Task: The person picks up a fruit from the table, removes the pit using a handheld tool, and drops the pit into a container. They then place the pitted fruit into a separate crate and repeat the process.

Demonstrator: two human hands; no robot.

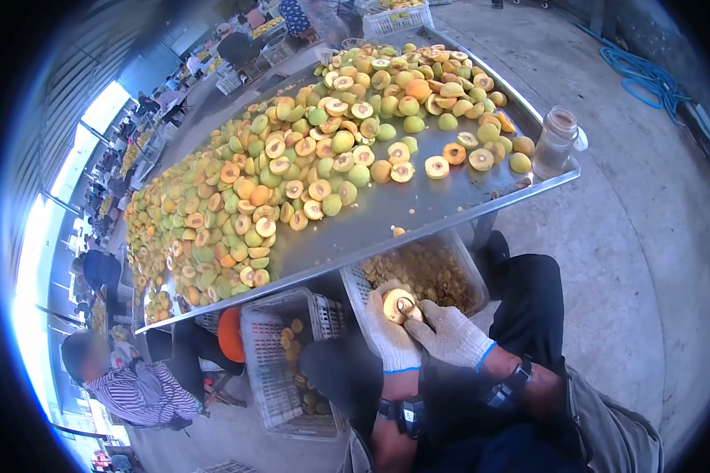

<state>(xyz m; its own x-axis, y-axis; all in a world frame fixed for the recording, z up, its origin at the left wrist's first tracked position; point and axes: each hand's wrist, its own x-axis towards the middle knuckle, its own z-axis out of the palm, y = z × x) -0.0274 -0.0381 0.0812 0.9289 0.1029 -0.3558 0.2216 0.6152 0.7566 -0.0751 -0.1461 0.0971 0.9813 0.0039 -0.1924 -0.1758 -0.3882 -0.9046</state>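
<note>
My left hand [392,337], in a whitish knit glove, cups a peach half [394,303] with its cut face upward. A small loop-shaped metal pitting tool [405,305] touches the middle of that face. My right hand [455,337], gloved the same way, has its fingers closed around the tool, whose handle is mostly hidden. Both hands are over the near edge of a white crate [472,272] holding many brown and yellowish pits or scraps [427,272]. Above them, a metal table [331,251] carries a large heap of halved peaches [292,158], green, yellow and orange.
A clear jar [556,142] stands at the table's right corner. Left of my legs, another plastic crate [268,378] contains some peach halves. A person in a striped shirt [146,390] sits at lower left. Blue hose [643,75] lies coiled on the concrete floor.
</note>
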